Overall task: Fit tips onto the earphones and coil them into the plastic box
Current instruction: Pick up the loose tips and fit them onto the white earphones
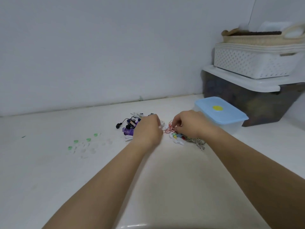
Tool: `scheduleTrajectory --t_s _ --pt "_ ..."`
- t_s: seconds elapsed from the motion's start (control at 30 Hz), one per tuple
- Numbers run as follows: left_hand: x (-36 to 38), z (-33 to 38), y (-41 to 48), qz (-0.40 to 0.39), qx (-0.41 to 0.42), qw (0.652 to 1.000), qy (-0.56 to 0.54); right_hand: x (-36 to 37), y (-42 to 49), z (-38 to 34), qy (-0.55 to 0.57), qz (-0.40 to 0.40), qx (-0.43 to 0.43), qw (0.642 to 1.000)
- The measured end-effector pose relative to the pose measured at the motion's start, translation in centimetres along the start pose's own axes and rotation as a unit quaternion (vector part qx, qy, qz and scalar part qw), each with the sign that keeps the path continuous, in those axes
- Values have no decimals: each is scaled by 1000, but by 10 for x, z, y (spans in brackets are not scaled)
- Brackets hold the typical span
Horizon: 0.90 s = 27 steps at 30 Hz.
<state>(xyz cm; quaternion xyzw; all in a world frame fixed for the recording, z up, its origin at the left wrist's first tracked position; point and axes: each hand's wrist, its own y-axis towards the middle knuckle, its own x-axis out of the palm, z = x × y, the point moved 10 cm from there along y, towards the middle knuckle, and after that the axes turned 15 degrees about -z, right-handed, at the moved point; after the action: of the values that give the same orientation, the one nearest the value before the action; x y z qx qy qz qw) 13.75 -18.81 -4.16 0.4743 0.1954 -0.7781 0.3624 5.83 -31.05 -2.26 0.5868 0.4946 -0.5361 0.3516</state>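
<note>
Hands (148, 129) beside lidded plastic box (221, 111)

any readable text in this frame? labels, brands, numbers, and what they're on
None readable.
Yellow round sticker on the blue lid of the plastic box: no legible print, too blurred to tell if it carries any.
White perforated basket, woven basket, dark bin: no labels visible.
Earphones and ear tips: too small to show any markings.
</note>
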Motion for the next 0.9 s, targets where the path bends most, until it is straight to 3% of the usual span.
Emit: scheduleTrajectory --t_s 0.2,0.5,0.6,0.77,0.9 --pt "-47 -17 -14 77 11 970 -228 -10 1 -10 -42 121 5 992" --pt "-79 -18 -36 73 50 931 -354 -27 -6 -36 143 178 -43 973" --pt "-85 -26 -50 61 44 915 -395 -27 -7 -42 199 148 -50 967" --pt "-92 -50 -71 39 31 889 -454 -22 -11 -77 276 75 -139 948" --pt "-92 -75 -89 14 5 875 -484 2 -14 -116 380 -86 -168 906"
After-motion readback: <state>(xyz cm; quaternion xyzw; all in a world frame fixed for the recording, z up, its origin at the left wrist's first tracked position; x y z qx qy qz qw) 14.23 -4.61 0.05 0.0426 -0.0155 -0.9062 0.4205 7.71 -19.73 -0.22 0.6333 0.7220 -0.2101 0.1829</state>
